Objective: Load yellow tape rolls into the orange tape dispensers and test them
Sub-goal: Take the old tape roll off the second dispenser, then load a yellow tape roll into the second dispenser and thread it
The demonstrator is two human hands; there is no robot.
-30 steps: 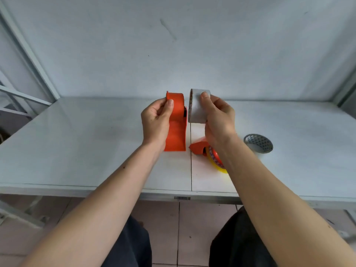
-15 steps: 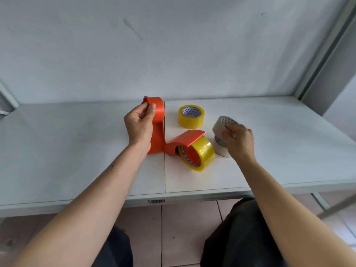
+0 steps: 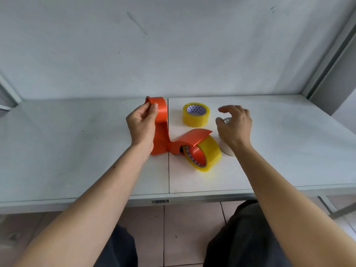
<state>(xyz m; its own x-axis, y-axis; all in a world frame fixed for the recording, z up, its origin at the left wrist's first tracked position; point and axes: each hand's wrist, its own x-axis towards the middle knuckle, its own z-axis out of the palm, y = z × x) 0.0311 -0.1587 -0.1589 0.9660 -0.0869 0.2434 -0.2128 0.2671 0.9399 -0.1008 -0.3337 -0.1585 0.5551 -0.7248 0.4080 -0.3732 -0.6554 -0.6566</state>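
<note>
My left hand [image 3: 141, 125] grips an empty orange tape dispenser [image 3: 160, 120], held upright on the white table [image 3: 77, 151] with its curved top under my fingers. To its right lies a second orange dispenser [image 3: 190, 137] with a yellow tape roll [image 3: 208, 154] mounted in it, resting on its side. A loose yellow tape roll [image 3: 196, 114] stands flat behind it. My right hand [image 3: 235, 126] hovers with fingers spread above a white roll [image 3: 227, 148], which it partly hides.
The table's front edge [image 3: 173, 198] with a barcode sticker runs just above my knees. A grey wall closes the back. Metal frame posts [image 3: 327, 54] stand at the right and at the far left.
My right hand set the white roll down on the table and let go, fingers now spread above it. The view shifted slightly; my left hand kept hold of the upright dispenser.
</note>
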